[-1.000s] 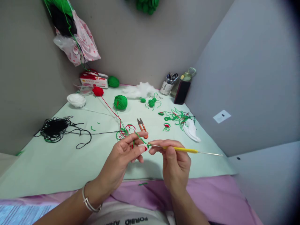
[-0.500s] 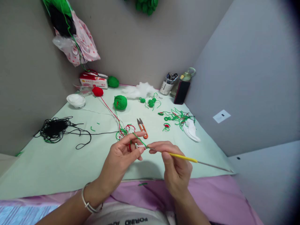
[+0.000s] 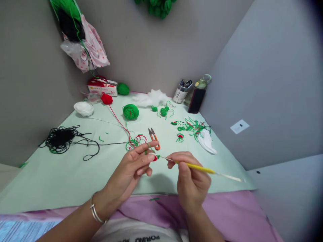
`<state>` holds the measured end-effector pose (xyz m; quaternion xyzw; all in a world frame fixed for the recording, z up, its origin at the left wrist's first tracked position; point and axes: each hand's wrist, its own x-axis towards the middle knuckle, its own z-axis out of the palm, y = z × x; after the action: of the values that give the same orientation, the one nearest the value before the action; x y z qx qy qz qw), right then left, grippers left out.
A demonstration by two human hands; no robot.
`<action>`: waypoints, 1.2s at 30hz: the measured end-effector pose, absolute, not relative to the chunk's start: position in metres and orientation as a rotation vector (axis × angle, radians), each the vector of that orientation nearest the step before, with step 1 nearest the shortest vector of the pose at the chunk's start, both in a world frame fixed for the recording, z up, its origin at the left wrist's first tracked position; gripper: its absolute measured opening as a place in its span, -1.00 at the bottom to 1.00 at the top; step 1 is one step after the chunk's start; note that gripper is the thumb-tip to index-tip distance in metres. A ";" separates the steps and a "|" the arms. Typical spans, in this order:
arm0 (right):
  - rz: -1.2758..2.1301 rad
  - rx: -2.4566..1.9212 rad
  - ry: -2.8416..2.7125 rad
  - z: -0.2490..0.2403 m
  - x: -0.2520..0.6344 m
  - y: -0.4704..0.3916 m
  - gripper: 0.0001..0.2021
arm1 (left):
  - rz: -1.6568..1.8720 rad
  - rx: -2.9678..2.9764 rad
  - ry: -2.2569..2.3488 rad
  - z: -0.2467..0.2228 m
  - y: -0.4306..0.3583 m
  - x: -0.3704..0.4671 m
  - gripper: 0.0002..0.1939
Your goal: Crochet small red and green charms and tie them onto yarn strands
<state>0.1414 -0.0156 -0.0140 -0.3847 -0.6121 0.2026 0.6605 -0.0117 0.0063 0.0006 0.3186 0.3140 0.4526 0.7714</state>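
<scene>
Between the thumb and fingers of my left hand (image 3: 133,164) is a small red, white and green crochet piece (image 3: 155,157). Green yarn (image 3: 151,147) runs over the raised index finger of that hand. My right hand (image 3: 192,178) grips a crochet hook (image 3: 199,167) by its yellow handle, pen-fashion. The hook's thin metal tip reaches left to the green edge of the piece; whether it passes through a stitch is too small to tell. Just behind my left fingers lie orange thread snips (image 3: 154,138) and a tangle of red, white and green yarn (image 3: 135,143).
A green yarn ball (image 3: 130,112), red ball (image 3: 106,99), white ball (image 3: 83,109) and black yarn heap (image 3: 60,137) lie left and behind. Green scraps (image 3: 193,127) and a white cloth-like piece (image 3: 207,142) are at right. A phone (image 3: 196,101) leans on a bottle (image 3: 203,80).
My right hand has drawn slightly right and down, so more of the hook's shaft shows. The left hand has turned the piece, showing its red part. The view has shifted slightly.
</scene>
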 end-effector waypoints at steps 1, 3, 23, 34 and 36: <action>0.536 -0.849 -1.338 -0.011 0.141 -0.014 -0.77 | 0.995 0.722 0.690 0.001 0.006 -0.012 -0.59; 0.626 -0.826 -1.342 -0.007 0.140 -0.011 -0.79 | 1.018 0.802 0.725 0.002 0.005 -0.012 -0.58; 0.782 -0.846 -1.311 -0.014 0.140 -0.007 -0.83 | 0.992 0.777 0.684 0.001 0.007 -0.011 -0.60; 0.926 -0.827 -1.216 -0.008 0.147 -0.011 -0.78 | 1.014 0.930 0.746 0.004 0.005 -0.015 -0.61; 0.827 -0.872 -1.292 -0.005 0.146 -0.015 -0.78 | 1.036 0.988 0.779 0.002 0.005 -0.016 -0.62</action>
<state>0.1460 -0.0148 -0.0052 -0.3815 -0.5655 0.3617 0.6354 -0.0157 0.0051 0.0024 0.4409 0.3479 0.4625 0.6860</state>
